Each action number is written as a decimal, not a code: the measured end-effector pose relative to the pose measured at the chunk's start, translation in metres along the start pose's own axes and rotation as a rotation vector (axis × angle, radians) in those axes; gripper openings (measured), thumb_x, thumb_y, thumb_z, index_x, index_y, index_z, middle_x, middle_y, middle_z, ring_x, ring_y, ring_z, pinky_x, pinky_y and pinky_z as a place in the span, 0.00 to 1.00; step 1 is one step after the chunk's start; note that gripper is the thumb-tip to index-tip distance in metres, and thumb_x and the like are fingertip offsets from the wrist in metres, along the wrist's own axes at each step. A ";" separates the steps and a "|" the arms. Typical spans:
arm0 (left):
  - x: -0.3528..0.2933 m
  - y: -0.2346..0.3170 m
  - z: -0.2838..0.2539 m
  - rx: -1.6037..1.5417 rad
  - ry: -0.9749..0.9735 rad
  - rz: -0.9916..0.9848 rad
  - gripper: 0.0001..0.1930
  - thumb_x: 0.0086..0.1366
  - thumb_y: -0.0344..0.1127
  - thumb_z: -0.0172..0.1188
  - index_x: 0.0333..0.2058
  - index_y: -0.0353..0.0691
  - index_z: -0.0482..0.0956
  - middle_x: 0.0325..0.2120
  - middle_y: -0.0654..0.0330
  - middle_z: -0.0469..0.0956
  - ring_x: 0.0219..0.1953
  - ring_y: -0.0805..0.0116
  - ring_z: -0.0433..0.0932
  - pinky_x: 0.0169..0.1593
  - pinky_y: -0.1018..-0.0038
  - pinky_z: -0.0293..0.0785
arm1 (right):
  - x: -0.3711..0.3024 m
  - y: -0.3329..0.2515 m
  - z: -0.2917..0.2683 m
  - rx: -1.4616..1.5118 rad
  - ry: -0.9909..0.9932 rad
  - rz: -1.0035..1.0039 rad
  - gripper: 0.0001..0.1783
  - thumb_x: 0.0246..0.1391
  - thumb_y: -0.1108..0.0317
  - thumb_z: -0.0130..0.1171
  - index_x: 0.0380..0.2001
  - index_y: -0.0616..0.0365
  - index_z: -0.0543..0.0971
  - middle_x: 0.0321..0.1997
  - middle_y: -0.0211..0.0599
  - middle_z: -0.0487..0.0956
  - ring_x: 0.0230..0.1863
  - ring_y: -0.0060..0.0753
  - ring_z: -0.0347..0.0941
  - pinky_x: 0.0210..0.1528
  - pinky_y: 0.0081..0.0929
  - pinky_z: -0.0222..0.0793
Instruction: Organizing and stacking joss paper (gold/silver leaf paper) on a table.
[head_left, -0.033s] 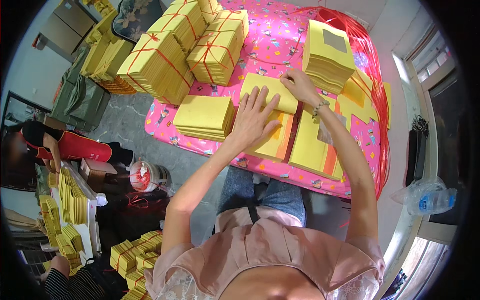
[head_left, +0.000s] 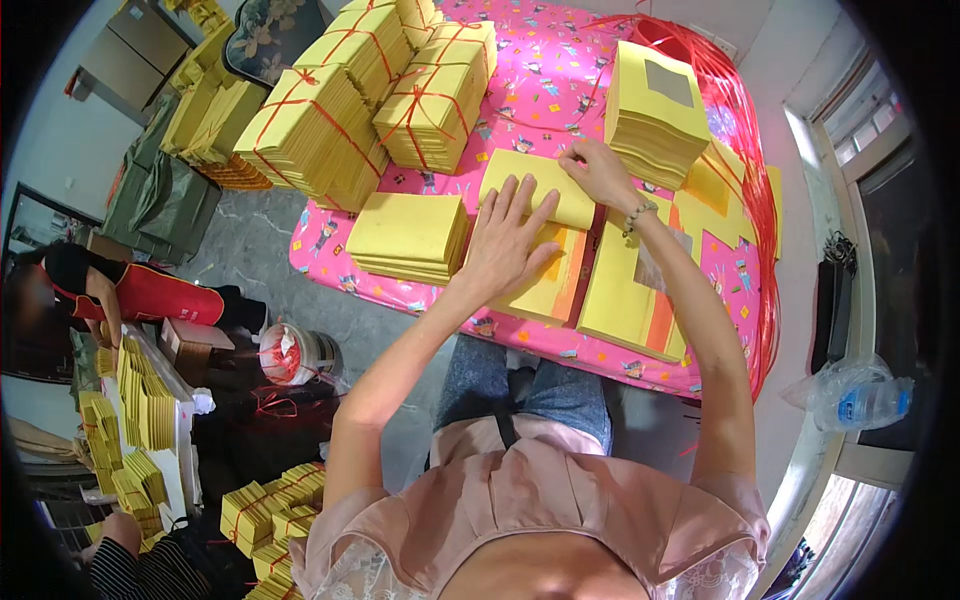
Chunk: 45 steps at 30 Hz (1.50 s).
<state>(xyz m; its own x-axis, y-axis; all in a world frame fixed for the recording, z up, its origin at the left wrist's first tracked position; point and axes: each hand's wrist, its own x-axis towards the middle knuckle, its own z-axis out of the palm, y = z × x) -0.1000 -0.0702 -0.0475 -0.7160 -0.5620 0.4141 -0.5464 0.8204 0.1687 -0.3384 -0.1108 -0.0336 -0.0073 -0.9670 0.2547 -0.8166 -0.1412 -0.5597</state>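
A folded sheet of yellow paper [head_left: 515, 170] lies on a low stack of yellow and orange sheets [head_left: 545, 300]. My left hand [head_left: 508, 235] rests flat on the folded paper with its fingers spread. Curled at the paper's far right corner is my right hand [head_left: 602, 172], fingers closed; what they hold, if anything, is hidden. A beaded bracelet [head_left: 640, 214] circles my right wrist. Beside the right forearm lies another flat stack of yellow sheets [head_left: 615, 300]. To the left sits a neat pile of folded yellow paper [head_left: 405, 230].
Bundles tied with red string [head_left: 315, 135] stand at the table's far left. A tall yellow stack [head_left: 655, 115] rises beyond my right hand. Red plastic strands [head_left: 765, 270] hang along the pink tablecloth's [head_left: 545, 75] right edge. A bucket [head_left: 300, 352] and a person in a red apron [head_left: 170, 295] are at left.
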 end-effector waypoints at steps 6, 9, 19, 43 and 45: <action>0.003 0.003 0.001 -0.037 -0.036 -0.025 0.35 0.69 0.56 0.52 0.71 0.54 0.56 0.69 0.44 0.54 0.70 0.40 0.51 0.70 0.45 0.46 | 0.015 0.002 0.009 0.040 -0.080 0.006 0.17 0.61 0.59 0.53 0.42 0.60 0.83 0.42 0.50 0.83 0.44 0.50 0.79 0.49 0.43 0.73; 0.004 0.002 0.003 -0.032 -0.035 -0.032 0.35 0.69 0.56 0.51 0.71 0.53 0.56 0.68 0.43 0.55 0.70 0.40 0.51 0.70 0.45 0.46 | 0.025 -0.002 0.013 0.045 -0.140 -0.022 0.17 0.62 0.60 0.51 0.43 0.60 0.83 0.43 0.50 0.83 0.46 0.50 0.79 0.51 0.42 0.73; 0.003 0.001 0.005 -0.010 -0.048 -0.037 0.34 0.70 0.57 0.50 0.70 0.51 0.58 0.69 0.46 0.55 0.70 0.40 0.51 0.70 0.46 0.46 | 0.027 -0.007 0.014 0.035 -0.187 0.007 0.14 0.59 0.64 0.54 0.41 0.59 0.83 0.41 0.47 0.83 0.45 0.47 0.80 0.50 0.41 0.73; 0.002 0.002 0.009 -0.084 -0.125 -0.044 0.37 0.66 0.64 0.51 0.67 0.52 0.64 0.68 0.45 0.58 0.70 0.34 0.50 0.70 0.41 0.44 | -0.022 -0.038 0.001 -0.155 0.018 -0.123 0.13 0.59 0.68 0.54 0.45 0.61 0.80 0.45 0.47 0.78 0.50 0.51 0.74 0.53 0.43 0.71; 0.000 0.000 0.009 -0.082 -0.132 -0.044 0.37 0.66 0.65 0.51 0.67 0.52 0.64 0.68 0.45 0.58 0.70 0.34 0.50 0.70 0.41 0.44 | -0.051 -0.045 0.004 -0.193 0.046 -0.172 0.14 0.58 0.70 0.56 0.47 0.63 0.77 0.46 0.48 0.76 0.47 0.51 0.75 0.50 0.45 0.71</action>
<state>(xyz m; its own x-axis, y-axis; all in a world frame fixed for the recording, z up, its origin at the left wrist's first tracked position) -0.1044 -0.0713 -0.0556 -0.7458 -0.6023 0.2847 -0.5451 0.7973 0.2591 -0.2987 -0.0559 -0.0241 0.1186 -0.9211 0.3708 -0.9030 -0.2554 -0.3455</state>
